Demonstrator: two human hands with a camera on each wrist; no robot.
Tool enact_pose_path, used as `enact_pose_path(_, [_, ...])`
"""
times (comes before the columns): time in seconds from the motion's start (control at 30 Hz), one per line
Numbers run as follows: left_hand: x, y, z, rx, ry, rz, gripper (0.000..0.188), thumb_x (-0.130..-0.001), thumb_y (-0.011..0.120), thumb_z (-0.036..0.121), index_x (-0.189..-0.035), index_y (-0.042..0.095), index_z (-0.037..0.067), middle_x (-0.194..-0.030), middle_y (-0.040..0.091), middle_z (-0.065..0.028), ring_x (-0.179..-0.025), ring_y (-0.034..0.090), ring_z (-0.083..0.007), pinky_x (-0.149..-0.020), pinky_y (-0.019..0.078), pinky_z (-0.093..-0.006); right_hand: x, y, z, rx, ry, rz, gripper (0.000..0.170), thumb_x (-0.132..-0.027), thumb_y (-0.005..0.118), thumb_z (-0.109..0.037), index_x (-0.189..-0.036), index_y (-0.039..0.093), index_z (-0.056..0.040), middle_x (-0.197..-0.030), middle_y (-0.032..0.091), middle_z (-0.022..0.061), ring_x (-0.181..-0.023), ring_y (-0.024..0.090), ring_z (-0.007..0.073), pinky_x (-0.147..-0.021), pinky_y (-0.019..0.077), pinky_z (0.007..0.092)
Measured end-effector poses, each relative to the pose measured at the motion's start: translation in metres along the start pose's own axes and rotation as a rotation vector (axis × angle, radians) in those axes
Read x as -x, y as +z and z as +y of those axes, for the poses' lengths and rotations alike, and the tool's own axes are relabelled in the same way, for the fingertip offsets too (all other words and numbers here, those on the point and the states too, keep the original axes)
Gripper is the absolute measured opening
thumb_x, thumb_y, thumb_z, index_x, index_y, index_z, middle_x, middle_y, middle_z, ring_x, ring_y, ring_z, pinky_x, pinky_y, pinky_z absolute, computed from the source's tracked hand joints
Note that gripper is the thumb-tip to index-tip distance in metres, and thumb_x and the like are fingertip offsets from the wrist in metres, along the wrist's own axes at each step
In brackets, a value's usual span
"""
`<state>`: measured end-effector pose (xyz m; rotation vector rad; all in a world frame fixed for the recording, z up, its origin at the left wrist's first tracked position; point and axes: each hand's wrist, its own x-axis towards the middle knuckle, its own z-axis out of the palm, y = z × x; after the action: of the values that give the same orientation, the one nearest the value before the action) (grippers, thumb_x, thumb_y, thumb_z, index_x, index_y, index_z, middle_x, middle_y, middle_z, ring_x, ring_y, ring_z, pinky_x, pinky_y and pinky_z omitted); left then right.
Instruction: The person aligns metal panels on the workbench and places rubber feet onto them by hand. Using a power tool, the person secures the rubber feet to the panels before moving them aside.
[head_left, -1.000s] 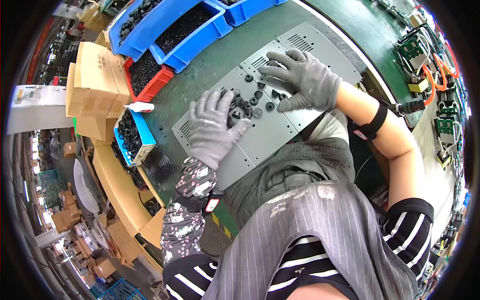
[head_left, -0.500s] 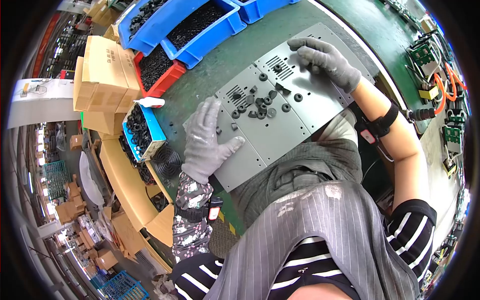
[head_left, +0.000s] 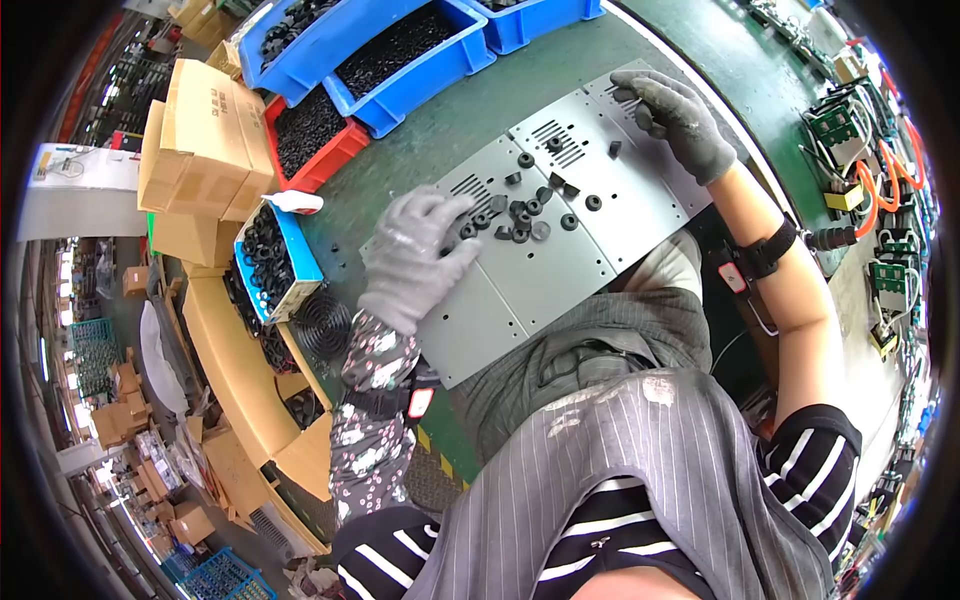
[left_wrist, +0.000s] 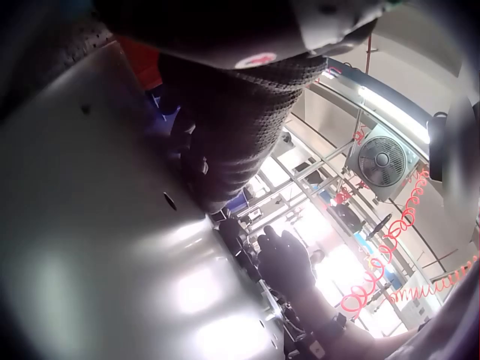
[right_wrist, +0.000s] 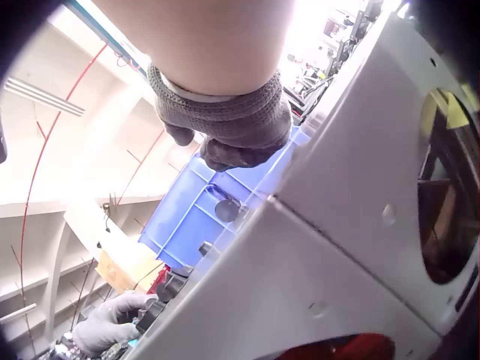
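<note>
Grey perforated metal panels [head_left: 560,270] lie edge to edge before the person, with small black rubber grommets [head_left: 520,215] scattered around their middle. My gloved left hand [head_left: 415,262] is over the left end, fingers bent and thumb apart, with its fingertips close to the nearest grommets. What is under its palm is hidden. The gloved right hand [head_left: 683,125] hovers over the far right end with its fingers loosely bent; no object shows in it. A single dark piece [head_left: 615,148] sits on the panel left of that hand. In the right wrist view, the right-hand glove [right_wrist: 225,127] appears above the panel edge.
Blue bins [head_left: 410,60] and a red bin [head_left: 318,135] of small black parts stand at the back left. Nearer are a white bottle [head_left: 295,203], a blue box [head_left: 280,265] of black rings and cardboard boxes [head_left: 205,140]. Wired green circuit boards [head_left: 840,130] line the right side.
The right hand has lifted off the grommets and moved away to the far right end. The left hand drew back left, then bent its fingers over the pieces near the left end.
</note>
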<state>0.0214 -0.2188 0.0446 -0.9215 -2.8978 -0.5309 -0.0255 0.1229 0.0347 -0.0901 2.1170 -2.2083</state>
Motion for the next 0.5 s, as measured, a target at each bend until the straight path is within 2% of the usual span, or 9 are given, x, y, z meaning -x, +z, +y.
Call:
enact_pose_path(0.1, [0.015,-0.001,-0.006,0.059,0.000,0.000,0.054,-0.065,0.071,0.023,-0.115,0.055,0.010,-0.113,0.055,-0.0100,-0.115,0.046,-0.0318,-0.100,0.0356,-0.0415,-0.010,-0.012,-0.007,0.112,-0.012,0.015,0.033,-0.090,0.050,-0.025,-0.113,0.059,-0.0024,-0.098,0.058,0.0011,-0.068,0.045,0.0041,-0.058,0.0347,0.0165])
enact_pose_path(0.13, [0.021,-0.004,-0.003,0.033,0.012,0.018,0.062,-0.065,0.073,0.023,-0.121,0.051,0.008,-0.118,0.051,-0.0139,-0.115,0.045,-0.0347,-0.101,0.0349,-0.0431,-0.017,-0.010,-0.012,0.163,-0.026,0.029,0.033,-0.090,0.051,-0.025,-0.113,0.059,-0.0028,-0.097,0.058,0.0006,-0.070,0.046,0.0041,-0.060,0.0358,0.0167])
enact_pose_path(0.2, [0.033,-0.005,-0.001,0.042,0.026,0.069,0.065,-0.066,0.072,0.025,-0.124,0.048,0.006,-0.120,0.049,-0.0166,-0.116,0.044,-0.0359,-0.101,0.0347,-0.0434,-0.035,-0.002,-0.032,0.253,-0.071,0.041,0.033,-0.088,0.056,-0.026,-0.113,0.060,-0.0053,-0.094,0.059,-0.0010,-0.073,0.049,0.0040,-0.064,0.0379,0.0178])
enact_pose_path(0.23, [0.039,-0.005,-0.001,0.051,0.021,0.099,0.068,-0.068,0.072,0.027,-0.126,0.046,0.004,-0.123,0.047,-0.0193,-0.117,0.043,-0.0371,-0.101,0.0346,-0.0436,-0.048,0.001,-0.040,0.326,-0.078,0.029,0.033,-0.088,0.058,-0.026,-0.112,0.061,-0.0044,-0.096,0.061,0.0002,-0.078,0.052,0.0060,-0.071,0.0411,0.0200])
enact_pose_path(0.3, [0.051,-0.002,0.000,0.106,-0.014,0.134,0.069,-0.069,0.072,0.028,-0.127,0.044,0.002,-0.124,0.046,-0.0210,-0.118,0.042,-0.0382,-0.101,0.0345,-0.0440,-0.083,0.004,-0.044,0.599,-0.244,0.074,0.035,-0.086,0.061,-0.027,-0.112,0.061,-0.0037,-0.098,0.062,0.0025,-0.085,0.055,0.0093,-0.078,0.0437,0.0229])
enact_pose_path(0.37, [0.065,0.007,0.000,0.163,-0.053,0.165,0.070,-0.070,0.071,0.029,-0.128,0.043,0.001,-0.124,0.045,-0.0227,-0.118,0.042,-0.0393,-0.100,0.0345,-0.0444,-0.110,0.015,-0.060,0.735,-0.192,0.072,0.038,-0.084,0.064,-0.028,-0.114,0.060,-0.0061,-0.100,0.063,0.0042,-0.091,0.056,0.0116,-0.084,0.0441,0.0251])
enact_pose_path(0.4, [0.072,0.014,-0.001,0.194,-0.073,0.219,0.069,-0.072,0.069,0.028,-0.129,0.041,0.001,-0.126,0.044,-0.0224,-0.119,0.041,-0.0387,-0.101,0.0338,-0.0447,-0.120,0.024,-0.066,0.772,-0.215,0.093,0.039,-0.081,0.065,-0.030,-0.114,0.061,-0.0100,-0.099,0.064,0.0083,-0.092,0.058,0.0158,-0.083,0.0454,0.0272])
enact_pose_path(0.43, [0.075,0.018,-0.001,0.227,-0.095,0.272,0.068,-0.074,0.067,0.027,-0.131,0.040,0.001,-0.128,0.043,-0.0221,-0.120,0.041,-0.0381,-0.101,0.0331,-0.0451,-0.136,0.029,-0.067,1.085,-0.387,0.128,0.045,-0.080,0.063,-0.038,-0.115,0.060,-0.0109,-0.106,0.062,0.0138,-0.097,0.059,0.0243,-0.086,0.0453,0.0326])
enact_pose_path(0.5, [0.078,0.023,0.001,0.201,-0.079,0.295,0.067,-0.076,0.067,0.029,-0.131,0.040,0.001,-0.128,0.043,-0.0221,-0.119,0.042,-0.0383,-0.101,0.0334,-0.0452,-0.159,0.045,-0.070,1.314,-0.302,0.087,0.054,-0.080,0.053,-0.050,-0.117,0.058,-0.0096,-0.111,0.059,0.0192,-0.103,0.057,0.0326,-0.088,0.0450,0.0408])
